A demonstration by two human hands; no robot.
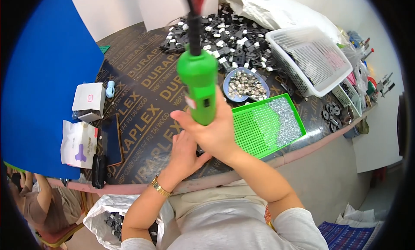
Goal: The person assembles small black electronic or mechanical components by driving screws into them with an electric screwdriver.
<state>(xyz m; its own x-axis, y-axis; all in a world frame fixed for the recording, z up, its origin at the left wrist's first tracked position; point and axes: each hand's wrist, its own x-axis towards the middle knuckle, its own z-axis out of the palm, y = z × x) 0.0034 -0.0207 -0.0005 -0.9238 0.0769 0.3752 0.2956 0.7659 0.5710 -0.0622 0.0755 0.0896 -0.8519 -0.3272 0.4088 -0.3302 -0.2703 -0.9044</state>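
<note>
My right hand (pixel 219 135) is wrapped round the handle of a green corded electric screwdriver (pixel 197 75), held upright over the near part of the table. Its black cord runs up out of view, and its lower end is hidden behind my hands. Just below and to the left, my left hand (pixel 183 154), with a gold watch (pixel 161 187) at the wrist, rests low over the tabletop. Its fingers are curled in, with a bit of something dark showing by the thumb; what they hold cannot be made out. To the right lies a green perforated tray (pixel 247 135) with small silver screws (pixel 284 122).
Behind the tray stands a blue dish (pixel 228 86) of small metal pieces. A pile of black and white plastic parts (pixel 235 38) covers the back, beside a white basket (pixel 313 88). A tissue pack (pixel 78 144) and tablet (pixel 113 139) lie left. Below hangs a bag (pixel 97 219).
</note>
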